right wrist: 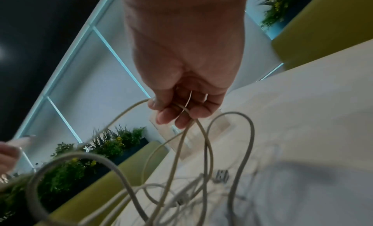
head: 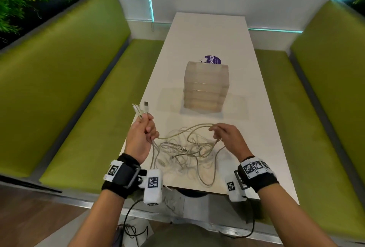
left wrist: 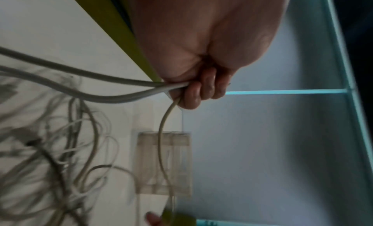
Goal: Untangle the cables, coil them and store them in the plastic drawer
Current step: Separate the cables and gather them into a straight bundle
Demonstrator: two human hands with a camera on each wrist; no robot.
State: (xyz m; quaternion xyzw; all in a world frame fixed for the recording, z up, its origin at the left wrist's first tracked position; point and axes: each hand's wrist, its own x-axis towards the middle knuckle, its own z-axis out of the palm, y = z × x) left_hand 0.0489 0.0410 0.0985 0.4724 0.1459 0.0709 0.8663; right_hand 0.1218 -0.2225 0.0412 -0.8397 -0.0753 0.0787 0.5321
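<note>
Untangling step: left hand (head: 141,135) grips cable ends, right hand (head: 227,136) pinches loop of cables (head: 187,148); next, pull one free.

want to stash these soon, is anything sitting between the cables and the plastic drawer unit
Nothing visible does: bare white table lies between the tangled cables and the plastic drawer unit. Its drawers look closed.

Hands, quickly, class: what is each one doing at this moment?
Left hand: closed around a bunch of cable ends, plugs sticking up.
Right hand: pinching a cable loop lifted from the tangle.
</note>
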